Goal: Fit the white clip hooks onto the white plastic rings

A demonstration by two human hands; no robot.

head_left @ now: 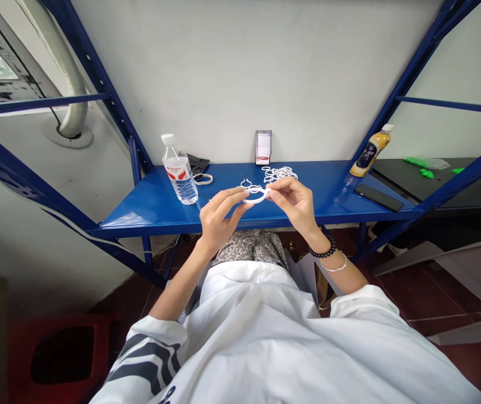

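Observation:
Between my two hands, just above the blue table's front part, is a white plastic ring (255, 200). My left hand (219, 216) pinches its left side with thumb and fingers. On the opposite side, the thumb and index finger of my right hand (294, 203) close on the ring's right end; the exact contact is covered by the fingertips. Behind the ring, a few loose white rings (246, 183) lie on the table. A heap of similar white rings (282, 173) sits farther back, partly hidden by my right hand.
On the blue table (139, 210) stand a water bottle (180, 174) at left and a yellow drink bottle (369, 152) at right. A lit phone (263, 148) leans on the wall; a dark phone (378, 197) lies at right. Blue metal posts (118, 123) flank the table.

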